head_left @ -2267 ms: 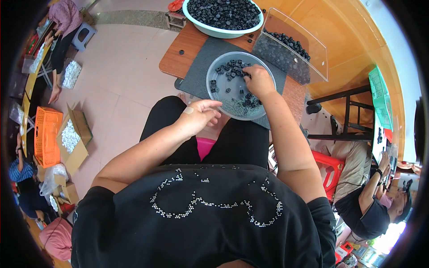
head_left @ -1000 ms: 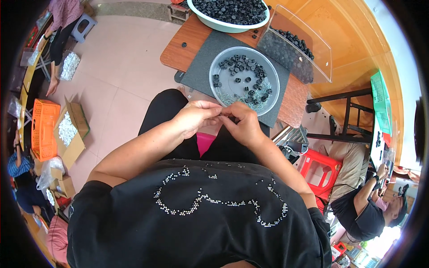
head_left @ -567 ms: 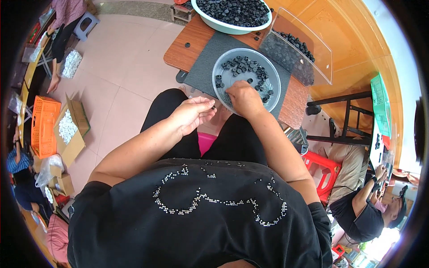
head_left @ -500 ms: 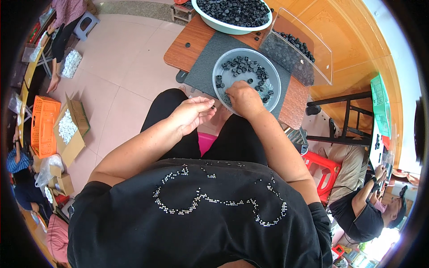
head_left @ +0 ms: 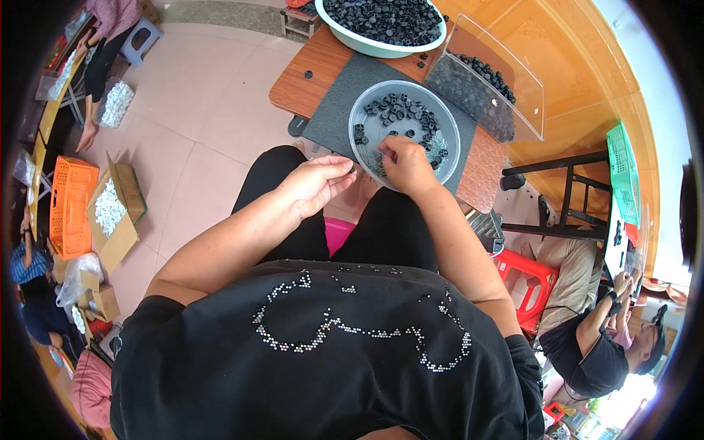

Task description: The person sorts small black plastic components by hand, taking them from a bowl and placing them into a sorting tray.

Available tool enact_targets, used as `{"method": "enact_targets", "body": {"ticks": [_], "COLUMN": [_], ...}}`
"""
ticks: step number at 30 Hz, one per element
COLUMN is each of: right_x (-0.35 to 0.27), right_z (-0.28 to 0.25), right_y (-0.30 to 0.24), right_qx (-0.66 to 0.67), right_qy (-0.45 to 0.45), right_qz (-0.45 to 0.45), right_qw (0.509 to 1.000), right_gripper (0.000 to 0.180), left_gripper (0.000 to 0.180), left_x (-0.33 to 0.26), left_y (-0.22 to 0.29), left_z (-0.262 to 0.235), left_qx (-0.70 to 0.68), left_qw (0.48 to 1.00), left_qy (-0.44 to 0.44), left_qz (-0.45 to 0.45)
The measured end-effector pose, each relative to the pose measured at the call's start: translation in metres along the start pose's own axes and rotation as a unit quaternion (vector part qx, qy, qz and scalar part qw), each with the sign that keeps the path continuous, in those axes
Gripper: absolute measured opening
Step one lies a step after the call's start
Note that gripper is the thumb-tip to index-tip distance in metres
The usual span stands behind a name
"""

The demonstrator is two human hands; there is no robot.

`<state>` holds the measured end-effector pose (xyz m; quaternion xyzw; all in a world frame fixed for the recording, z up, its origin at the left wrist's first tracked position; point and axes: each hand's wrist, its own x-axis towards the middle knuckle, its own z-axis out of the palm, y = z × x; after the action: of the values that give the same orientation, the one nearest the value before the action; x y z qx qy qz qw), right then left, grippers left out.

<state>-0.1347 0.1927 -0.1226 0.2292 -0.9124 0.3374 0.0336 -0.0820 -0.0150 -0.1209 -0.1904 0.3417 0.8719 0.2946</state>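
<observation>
My left hand (head_left: 320, 182) is held palm up in front of the table, just left of the grey basin (head_left: 453, 126). Its thumb and fingertips pinch a small black round part (head_left: 353, 171), mostly covered by the fingers. My right hand (head_left: 407, 163) reaches over the basin's near rim, fingertips pinched together low inside it; whatever they hold is too small to make out. Small black round parts (head_left: 400, 108) lie along the basin's far side. Thin silvery pieces (head_left: 438, 141) are heaped at its right and near side.
A dark mat (head_left: 330, 121) lies under the basin on the wooden table (head_left: 293, 88). Behind stands a pale tub (head_left: 381, 51) piled with black parts; right of it leans a clear box (head_left: 484, 88). A co-worker (head_left: 609, 345) sits at the right. Boxes and an orange crate (head_left: 72, 209) stand left.
My right hand has shifted slightly to the right and nearer within the basin, its fingers drawn closer together. My left hand stays almost in place with the small black part.
</observation>
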Motion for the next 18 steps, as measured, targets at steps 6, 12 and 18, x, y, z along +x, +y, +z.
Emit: {"method": "enact_targets", "body": {"ticks": [6,12,18], "right_x": [-0.006,-0.022,-0.037], "right_z": [-0.008,-0.024,-0.033], "right_y": [0.002,-0.021,-0.059], "right_qx": [0.061,0.260,0.488], "right_qy": [0.040,0.003,-0.002], "right_qz": [0.072,0.179,0.233], "right_qw": [0.995,0.949,0.841], "right_gripper": [0.012,0.013,0.016], "left_gripper": [0.016,0.019,0.020], "left_x": [-0.002,-0.007,-0.008], "left_y": [0.005,0.007,0.002], "left_z": [0.012,0.022,0.029], "left_qx": [-0.040,-0.055,-0.053], "left_qw": [0.999,0.996,0.995], "left_qy": [-0.029,-0.069,-0.078], "left_qz": [-0.005,-0.005,-0.024]}}
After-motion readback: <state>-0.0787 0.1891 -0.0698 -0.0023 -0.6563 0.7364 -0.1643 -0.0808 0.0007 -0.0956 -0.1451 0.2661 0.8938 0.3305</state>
